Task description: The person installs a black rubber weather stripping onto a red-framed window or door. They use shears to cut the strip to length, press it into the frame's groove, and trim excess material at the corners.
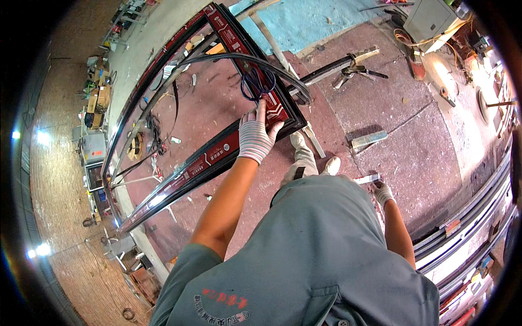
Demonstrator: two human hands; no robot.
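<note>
A large frame (216, 152) with dark edges and dark-red printed film lies ahead and to my left. My left hand (255, 138), in a striped knit glove, rests on its near corner with the forefinger stretched out and the thumb apart. The forefinger's tip reaches a pair of dark-blue-handled scissors (256, 86) lying on the frame. A black rubber strip (261, 61) arcs loosely over that corner. Low at my right side, my gloved right hand (383, 193) is closed on a flat, light-coloured tool (367, 179) whose exact kind is unclear.
A metal support (266, 35) runs under the frame. On the reddish floor lie a pale block (369, 139) and a metal tool with a canister-like end (348, 75). Long profiles (462, 223) are stacked at the right. A grey cabinet (429, 24) stands at the far right, with cables around it.
</note>
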